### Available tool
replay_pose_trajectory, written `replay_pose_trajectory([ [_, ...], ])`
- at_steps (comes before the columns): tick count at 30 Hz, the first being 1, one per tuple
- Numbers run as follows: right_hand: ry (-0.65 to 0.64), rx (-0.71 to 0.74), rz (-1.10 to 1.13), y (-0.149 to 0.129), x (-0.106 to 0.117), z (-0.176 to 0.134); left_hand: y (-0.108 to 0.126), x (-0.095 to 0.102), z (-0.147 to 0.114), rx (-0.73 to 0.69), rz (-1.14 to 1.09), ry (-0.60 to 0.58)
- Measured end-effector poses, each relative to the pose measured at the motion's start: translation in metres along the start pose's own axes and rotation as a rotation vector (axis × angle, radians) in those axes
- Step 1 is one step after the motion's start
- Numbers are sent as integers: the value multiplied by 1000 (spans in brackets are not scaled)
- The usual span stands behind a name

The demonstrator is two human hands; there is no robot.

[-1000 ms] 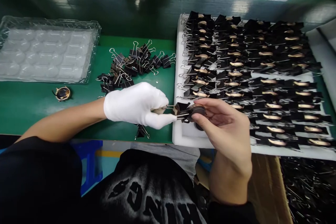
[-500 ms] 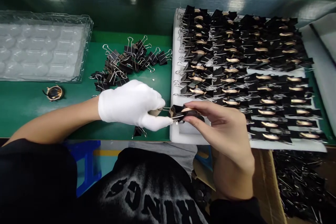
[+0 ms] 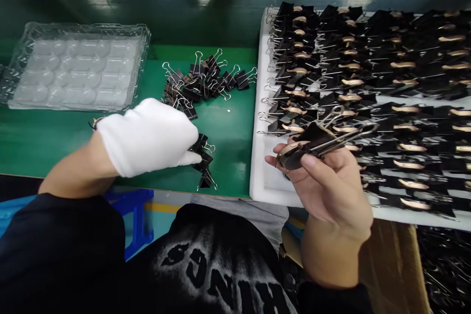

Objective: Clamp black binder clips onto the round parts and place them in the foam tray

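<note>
White fabric glove covers the left hand (image 3: 150, 137), which is positioned over the green surface (image 3: 231, 157), fingertips at a small group of black binder clips (image 3: 206, 159). Whether these fingers are closed on a clip cannot be told; the glove hides the contact. The right hand (image 3: 327, 186) is bare, palm turned upward, and clamped on a round piece (image 3: 290, 155) with a gold-toned edge and on the black held clip (image 3: 314, 133) adjoining it. Wire handles of this clip point up and to the right. The two hands are well apart.

The round piece is located above the near left corner of a white foam tray (image 3: 270, 187). Rows of clipped pieces (image 3: 351, 83) stand in that tray. Left of the tray, a larger clip pile (image 3: 195, 81) lies on the surface. Farther left sits a clear plastic tray (image 3: 143, 59) with molded round recesses.
</note>
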State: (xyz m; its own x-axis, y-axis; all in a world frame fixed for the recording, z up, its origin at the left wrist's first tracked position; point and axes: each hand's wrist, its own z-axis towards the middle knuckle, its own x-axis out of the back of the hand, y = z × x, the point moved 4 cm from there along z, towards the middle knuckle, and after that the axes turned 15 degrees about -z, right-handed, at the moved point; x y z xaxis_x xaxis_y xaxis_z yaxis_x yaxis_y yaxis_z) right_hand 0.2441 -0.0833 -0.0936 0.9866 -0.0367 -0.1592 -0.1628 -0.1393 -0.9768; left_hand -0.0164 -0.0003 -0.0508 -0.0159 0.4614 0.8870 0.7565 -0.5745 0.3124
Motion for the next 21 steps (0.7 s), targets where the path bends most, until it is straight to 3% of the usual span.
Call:
replay_pose_trajectory([
  [2, 17, 9, -23, 1, -1, -1, 4, -8, 6, -24, 76, -5],
  [5, 47, 38, -85, 3, -1, -3, 10, -12, 18, -142, -4, -59],
  [8, 62, 46, -132, 5, 0, -4, 10, -4, 26, -225, -103, -89],
  [12, -12, 40, -102, 4, -6, -5, 8, 17, 33, -225, -245, -81],
  [17, -96, 3, -30, 11, -23, -5, 23, 34, 36, -207, -452, 85],
  [21, -152, 8, -34, 21, -35, -3, 47, 25, 33, -269, -511, 221],
])
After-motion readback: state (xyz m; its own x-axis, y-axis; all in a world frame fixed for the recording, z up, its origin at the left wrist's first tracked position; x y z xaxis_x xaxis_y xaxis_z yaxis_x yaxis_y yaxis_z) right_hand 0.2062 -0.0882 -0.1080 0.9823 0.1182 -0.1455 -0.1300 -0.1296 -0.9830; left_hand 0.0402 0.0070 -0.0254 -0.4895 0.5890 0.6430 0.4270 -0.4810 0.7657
